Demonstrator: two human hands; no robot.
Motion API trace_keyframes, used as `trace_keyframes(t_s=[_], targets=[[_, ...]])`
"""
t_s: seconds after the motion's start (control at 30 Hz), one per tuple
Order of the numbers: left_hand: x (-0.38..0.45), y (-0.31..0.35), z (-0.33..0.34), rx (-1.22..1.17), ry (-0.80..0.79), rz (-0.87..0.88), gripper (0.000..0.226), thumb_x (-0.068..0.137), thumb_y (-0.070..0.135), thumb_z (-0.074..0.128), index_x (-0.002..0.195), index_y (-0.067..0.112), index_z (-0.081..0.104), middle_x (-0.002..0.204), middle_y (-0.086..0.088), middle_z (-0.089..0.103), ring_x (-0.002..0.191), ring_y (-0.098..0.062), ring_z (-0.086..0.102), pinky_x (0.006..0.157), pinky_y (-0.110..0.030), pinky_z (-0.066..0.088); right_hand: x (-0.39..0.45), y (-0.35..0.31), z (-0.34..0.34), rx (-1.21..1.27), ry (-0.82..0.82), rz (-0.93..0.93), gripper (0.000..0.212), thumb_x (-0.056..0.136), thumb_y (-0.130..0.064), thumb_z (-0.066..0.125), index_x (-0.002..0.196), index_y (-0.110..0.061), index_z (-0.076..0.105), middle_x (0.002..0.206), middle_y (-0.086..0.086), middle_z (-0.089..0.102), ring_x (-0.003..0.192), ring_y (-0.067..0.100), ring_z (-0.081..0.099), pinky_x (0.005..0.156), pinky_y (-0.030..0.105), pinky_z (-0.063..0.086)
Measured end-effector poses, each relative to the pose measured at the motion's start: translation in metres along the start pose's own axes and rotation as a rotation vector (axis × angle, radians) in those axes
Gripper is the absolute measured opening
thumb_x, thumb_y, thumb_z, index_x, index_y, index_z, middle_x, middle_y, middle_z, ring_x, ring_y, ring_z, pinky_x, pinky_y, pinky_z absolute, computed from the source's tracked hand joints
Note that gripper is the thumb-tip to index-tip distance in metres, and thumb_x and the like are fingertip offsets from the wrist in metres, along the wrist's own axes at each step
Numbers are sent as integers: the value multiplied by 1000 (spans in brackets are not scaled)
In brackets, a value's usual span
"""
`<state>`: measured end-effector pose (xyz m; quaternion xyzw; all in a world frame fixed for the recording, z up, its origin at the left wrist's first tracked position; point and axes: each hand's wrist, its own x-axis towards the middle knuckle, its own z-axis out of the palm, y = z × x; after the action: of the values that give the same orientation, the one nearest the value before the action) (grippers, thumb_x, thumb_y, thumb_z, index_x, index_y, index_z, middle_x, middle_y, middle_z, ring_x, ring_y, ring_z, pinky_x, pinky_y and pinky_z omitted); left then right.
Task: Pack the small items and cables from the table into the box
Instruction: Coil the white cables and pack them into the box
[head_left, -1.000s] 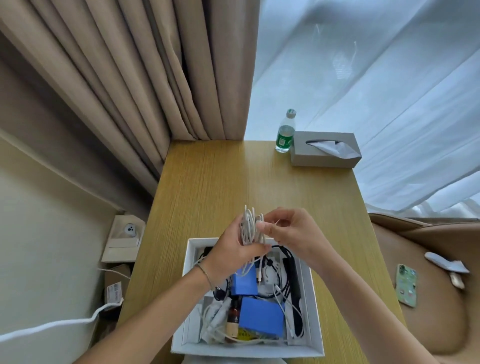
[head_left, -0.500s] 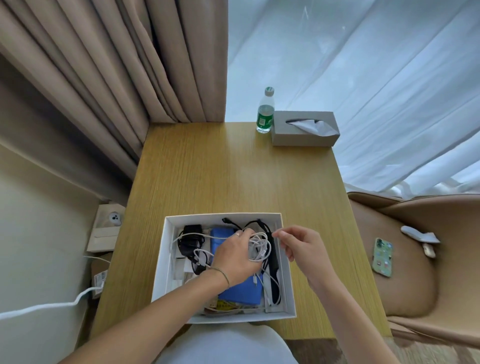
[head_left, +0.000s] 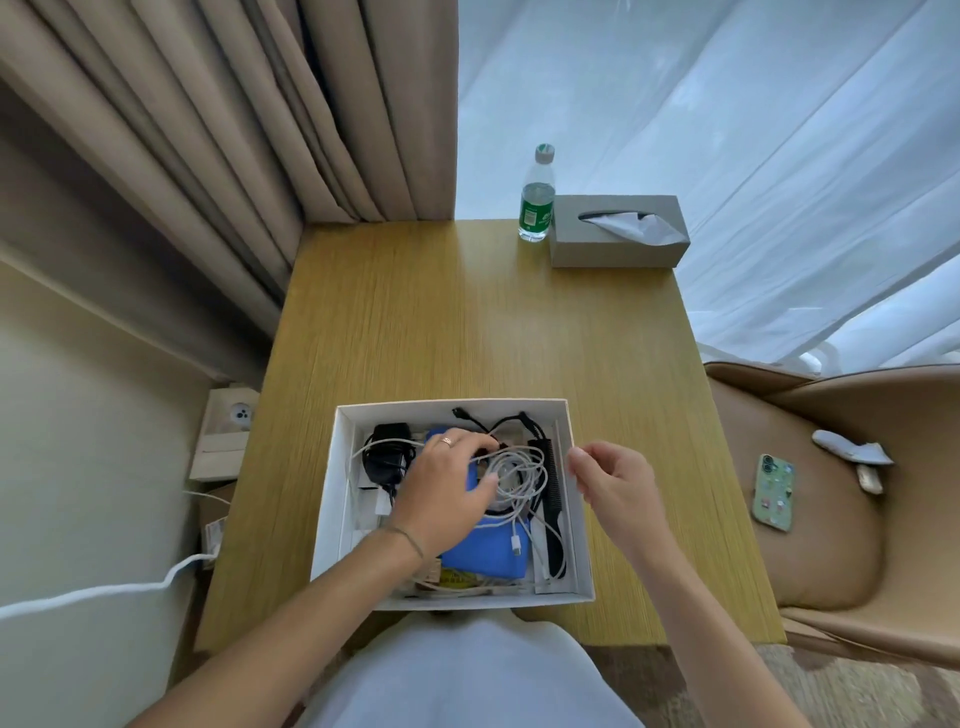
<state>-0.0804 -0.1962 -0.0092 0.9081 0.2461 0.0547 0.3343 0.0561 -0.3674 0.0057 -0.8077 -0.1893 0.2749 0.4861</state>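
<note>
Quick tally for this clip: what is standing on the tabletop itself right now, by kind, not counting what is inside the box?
White box: 1
Green-labelled water bottle: 1
Grey tissue box: 1
Total: 3

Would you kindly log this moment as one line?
left hand: presses white cable coil into box | right hand: beside box, holds nothing
</note>
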Motion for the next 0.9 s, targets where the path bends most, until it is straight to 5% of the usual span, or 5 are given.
trace_keyframes(t_s=[0.1, 0.3, 0.57, 0.73, 0.9], targets=[[-13, -15, -34, -12, 169, -30, 20, 90, 16, 66, 109, 21, 68, 105, 7, 64, 102, -12, 58, 90, -27, 48, 0, 7, 5, -141, 47, -60, 47, 99, -32, 61, 61, -7, 49, 50, -8, 39, 47, 5, 31, 46, 19, 27], [-41, -65, -77, -17, 444, -356, 15, 87, 19, 67, 80, 22, 54, 80, 5, 54, 74, -14, 54, 60, -29, 42, -2, 23, 8, -284, 69, -56, 51, 92, -36, 71, 57, -19, 38, 49, -4, 40, 47, 11, 33, 49, 28, 33], [-60, -97, -71, 64, 195, -546, 54, 88, 39, 70, 54, 19, 35, 47, 6, 31, 45, -15, 30, 51, -24, 25, -3, 38, 10, -437, 8, 42, 48, 93, -32, 69, 56, -18, 43, 47, -5, 39, 45, 12, 31, 47, 28, 29], [-57, -105, -69, 223, 3, -570, 51, 92, 34, 64, 53, 20, 35, 49, 3, 28, 46, -16, 27, 52, -26, 21, -1, 33, 13, -670, 9, 19, 48, 97, -31, 59, 54, -9, 54, 43, -6, 38, 40, 12, 28, 42, 26, 23], [-55, -97, -72, 344, -8, -569, 49, 95, 32, 60, 54, 21, 33, 52, 3, 26, 46, -13, 24, 50, -25, 21, -2, 35, 12, -625, -13, 11, 51, 96, -25, 59, 49, -21, 39, 42, -9, 32, 38, 8, 21, 38, 19, 14]])
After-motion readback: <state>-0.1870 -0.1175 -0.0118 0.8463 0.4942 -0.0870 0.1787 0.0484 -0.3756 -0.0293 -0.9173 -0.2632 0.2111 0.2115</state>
